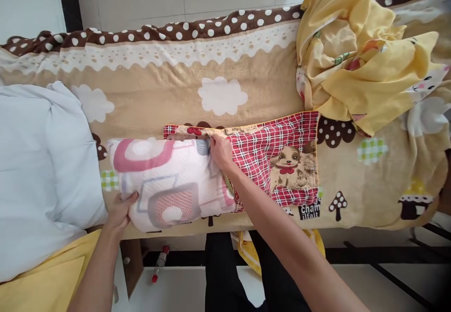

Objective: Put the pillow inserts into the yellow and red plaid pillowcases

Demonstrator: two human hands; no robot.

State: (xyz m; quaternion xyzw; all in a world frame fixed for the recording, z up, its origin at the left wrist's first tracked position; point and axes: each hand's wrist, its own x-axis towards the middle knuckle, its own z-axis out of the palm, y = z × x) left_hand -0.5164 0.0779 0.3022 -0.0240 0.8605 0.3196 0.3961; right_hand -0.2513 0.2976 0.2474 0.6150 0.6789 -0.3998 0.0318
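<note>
A pillow (pixel 183 180) with pink and grey ring patterns lies on the tan blanket, its right end inside the mouth of a red plaid pillowcase (pixel 253 152) printed with a puppy. My right hand (pixel 221 152) is closed on the upper edge of the pillowcase's opening, beside the pillow. At the pillow's lower left corner, my left hand (pixel 121 212) grips the pillow, thumb on top and the other fingers mostly hidden. The pillowcase's right part lies flat on the blanket.
Tan blanket (pixel 151 86) with clouds and a brown dotted border covers the bed. A crumpled yellow cloth (pixel 352 58) lies at upper right. White bedding (pixel 42 175) is at left, above yellow fabric (pixel 52 272). A bottle (pixel 161 262) lies below the bed edge.
</note>
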